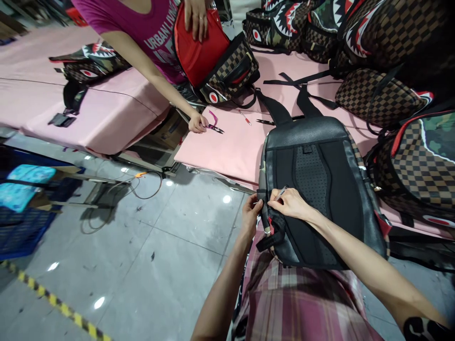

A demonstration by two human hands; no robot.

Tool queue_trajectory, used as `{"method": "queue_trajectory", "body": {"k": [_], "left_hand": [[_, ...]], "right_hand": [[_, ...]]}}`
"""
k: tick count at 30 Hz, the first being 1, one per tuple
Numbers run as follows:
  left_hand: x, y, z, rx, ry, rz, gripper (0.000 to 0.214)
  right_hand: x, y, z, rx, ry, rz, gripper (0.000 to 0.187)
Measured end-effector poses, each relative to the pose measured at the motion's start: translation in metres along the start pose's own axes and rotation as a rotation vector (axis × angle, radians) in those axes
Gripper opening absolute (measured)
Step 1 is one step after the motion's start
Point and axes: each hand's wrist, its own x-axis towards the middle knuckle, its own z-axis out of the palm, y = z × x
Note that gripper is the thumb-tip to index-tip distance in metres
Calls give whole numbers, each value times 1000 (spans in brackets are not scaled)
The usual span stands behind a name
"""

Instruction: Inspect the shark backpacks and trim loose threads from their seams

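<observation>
A black-backed backpack (pixel 313 180) lies with its padded back panel up, its lower end over my lap and its shoulder straps stretched toward the far side of the table. My left hand (pixel 250 215) pinches the backpack's left side edge, by a short black strap. Across from it, my right hand (pixel 292 203) is closed around a slim, pale pen (pixel 283 191) and rests on the back panel near that same edge. The pen's tip is hidden by my fingers. A black webbing strap with a buckle (pixel 268 240) hangs at the lower left of the backpack.
Opposite, a person's hand (pixel 198 122) holds thread snips (pixel 215 128) beside an opened red-lined backpack (pixel 227 71). A red-and-white pen (pixel 245 118) lies on the pink table (pixel 220 151). Checkered backpacks (pixel 423 166) crowd the right. A blue crate (pixel 21 227) stands at left.
</observation>
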Motion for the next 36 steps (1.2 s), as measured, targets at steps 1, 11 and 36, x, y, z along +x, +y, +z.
{"method": "queue_trajectory", "body": {"k": [1,11,36], "left_hand": [[0,0,0,-2,0,1,35],[1,-1,0,9,1,3,35],[-1,2,1,16,0,-9,35]], "right_hand": [[0,0,0,-2,-1,2,17],[1,-1,0,-10,23,44,16],[3,3,4,4,61,37,15]]}}
